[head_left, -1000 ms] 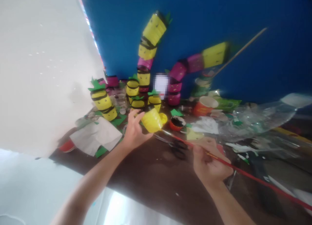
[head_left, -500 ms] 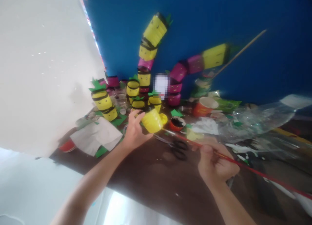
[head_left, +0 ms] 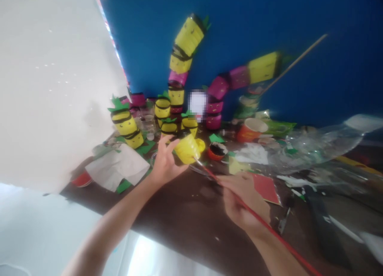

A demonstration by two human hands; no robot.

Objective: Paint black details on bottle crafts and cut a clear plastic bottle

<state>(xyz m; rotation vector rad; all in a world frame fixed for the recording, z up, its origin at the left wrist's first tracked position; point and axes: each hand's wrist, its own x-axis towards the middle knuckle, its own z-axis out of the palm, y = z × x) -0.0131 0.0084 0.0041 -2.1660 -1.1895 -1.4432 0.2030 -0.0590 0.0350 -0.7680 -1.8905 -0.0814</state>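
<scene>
Near the middle of the frame, we held a yellow cup tilted in our left hand, the grip clasping its left side with fingers above and thumb below. In our right hand, lower and right of centre, we had a narrow grip on a red paintbrush, its handle slanting down to the bottom right edge. The tip met the cup's lower right side. Just right of centre, a small red cup with dark stuff inside stood on our bench. A red sheet lay beside our right hand, to its right. At the left of the frame we saw white paper, with a green scrap at its lower edge.
</scene>
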